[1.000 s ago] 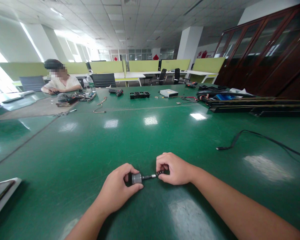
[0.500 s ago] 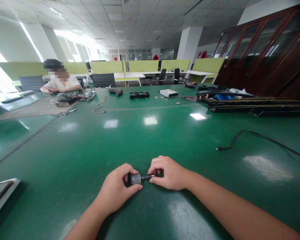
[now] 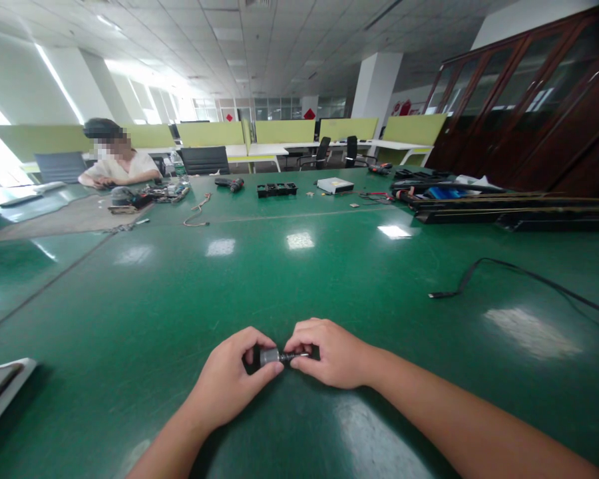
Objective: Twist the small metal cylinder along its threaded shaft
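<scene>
Low on the green table (image 3: 299,279), my left hand (image 3: 232,382) is closed around a small grey metal cylinder (image 3: 268,357). A thin dark shaft (image 3: 290,356) sticks out of the cylinder toward the right. My right hand (image 3: 329,352) pinches that shaft with its fingertips, close against the cylinder. Both hands rest on the table surface and nearly touch each other. Most of the cylinder's body is hidden inside my left palm.
A black cable (image 3: 499,276) lies to the right. A white-edged flat device (image 3: 0,389) sits at the left edge. Far back are a cordless drill (image 3: 229,183), black trays (image 3: 278,189), a white box (image 3: 335,185), long black rails (image 3: 509,209) and a seated person (image 3: 117,166).
My right hand has slid left along the shaft, closing the gap to the cylinder. Less of the shaft shows now. My left hand has stayed nearly still.
</scene>
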`<state>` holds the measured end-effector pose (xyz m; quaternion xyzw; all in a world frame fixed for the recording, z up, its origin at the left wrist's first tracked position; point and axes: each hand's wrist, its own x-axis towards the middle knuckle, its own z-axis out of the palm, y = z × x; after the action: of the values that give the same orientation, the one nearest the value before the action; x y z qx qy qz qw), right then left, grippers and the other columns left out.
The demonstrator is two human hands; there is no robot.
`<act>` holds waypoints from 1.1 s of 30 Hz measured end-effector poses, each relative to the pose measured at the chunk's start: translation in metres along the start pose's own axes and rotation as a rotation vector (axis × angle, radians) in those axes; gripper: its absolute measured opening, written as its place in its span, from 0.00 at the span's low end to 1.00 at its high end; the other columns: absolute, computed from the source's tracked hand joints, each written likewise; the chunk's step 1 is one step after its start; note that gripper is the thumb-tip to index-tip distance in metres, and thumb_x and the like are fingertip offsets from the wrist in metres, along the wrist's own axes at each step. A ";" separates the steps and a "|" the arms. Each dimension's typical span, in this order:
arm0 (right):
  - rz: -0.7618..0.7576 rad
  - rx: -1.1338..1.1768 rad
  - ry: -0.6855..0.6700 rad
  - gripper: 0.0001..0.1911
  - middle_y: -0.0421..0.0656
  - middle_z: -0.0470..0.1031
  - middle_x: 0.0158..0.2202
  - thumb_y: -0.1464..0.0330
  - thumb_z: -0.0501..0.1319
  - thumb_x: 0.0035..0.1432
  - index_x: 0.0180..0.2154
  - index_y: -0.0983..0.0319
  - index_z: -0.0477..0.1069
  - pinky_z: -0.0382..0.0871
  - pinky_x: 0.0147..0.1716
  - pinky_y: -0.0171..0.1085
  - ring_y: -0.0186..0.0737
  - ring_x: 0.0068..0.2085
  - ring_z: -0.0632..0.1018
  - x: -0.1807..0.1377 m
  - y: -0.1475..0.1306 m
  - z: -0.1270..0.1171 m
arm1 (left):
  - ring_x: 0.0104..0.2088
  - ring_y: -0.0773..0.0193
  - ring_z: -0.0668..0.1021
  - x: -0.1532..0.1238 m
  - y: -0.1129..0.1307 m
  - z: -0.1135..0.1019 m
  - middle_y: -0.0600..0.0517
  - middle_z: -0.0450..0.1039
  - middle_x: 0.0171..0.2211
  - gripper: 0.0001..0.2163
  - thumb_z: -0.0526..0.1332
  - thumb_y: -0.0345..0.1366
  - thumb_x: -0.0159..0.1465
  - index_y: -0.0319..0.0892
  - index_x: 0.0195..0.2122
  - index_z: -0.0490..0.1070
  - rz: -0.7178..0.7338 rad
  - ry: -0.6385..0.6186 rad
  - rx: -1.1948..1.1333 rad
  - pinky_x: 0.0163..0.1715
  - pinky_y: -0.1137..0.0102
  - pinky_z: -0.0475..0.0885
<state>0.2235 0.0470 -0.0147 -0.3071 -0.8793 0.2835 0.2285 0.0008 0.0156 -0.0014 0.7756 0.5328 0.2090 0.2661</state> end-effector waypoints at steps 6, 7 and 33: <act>-0.057 -0.101 -0.051 0.08 0.40 0.73 0.32 0.68 0.65 0.55 0.38 0.62 0.75 0.62 0.39 0.37 0.37 0.35 0.73 0.000 -0.003 0.001 | 0.32 0.62 0.72 -0.001 -0.001 0.002 0.56 0.73 0.31 0.09 0.68 0.37 0.55 0.45 0.37 0.74 -0.018 0.000 0.006 0.32 0.71 0.64; -0.054 -0.110 -0.047 0.08 0.40 0.73 0.32 0.68 0.65 0.55 0.38 0.61 0.75 0.62 0.39 0.37 0.36 0.35 0.73 0.001 -0.002 0.002 | 0.32 0.62 0.72 -0.001 -0.002 0.002 0.56 0.73 0.31 0.09 0.68 0.37 0.54 0.45 0.37 0.74 -0.015 0.000 0.004 0.32 0.71 0.64; -0.053 -0.092 0.017 0.05 0.38 0.71 0.28 0.71 0.63 0.51 0.33 0.62 0.73 0.62 0.36 0.36 0.35 0.30 0.71 -0.001 0.000 0.005 | 0.32 0.62 0.72 -0.001 0.003 0.000 0.55 0.73 0.30 0.08 0.67 0.37 0.55 0.44 0.34 0.71 -0.010 0.005 -0.003 0.33 0.70 0.64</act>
<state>0.2214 0.0450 -0.0187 -0.2961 -0.8974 0.2338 0.2289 0.0024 0.0135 0.0003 0.7720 0.5370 0.2105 0.2670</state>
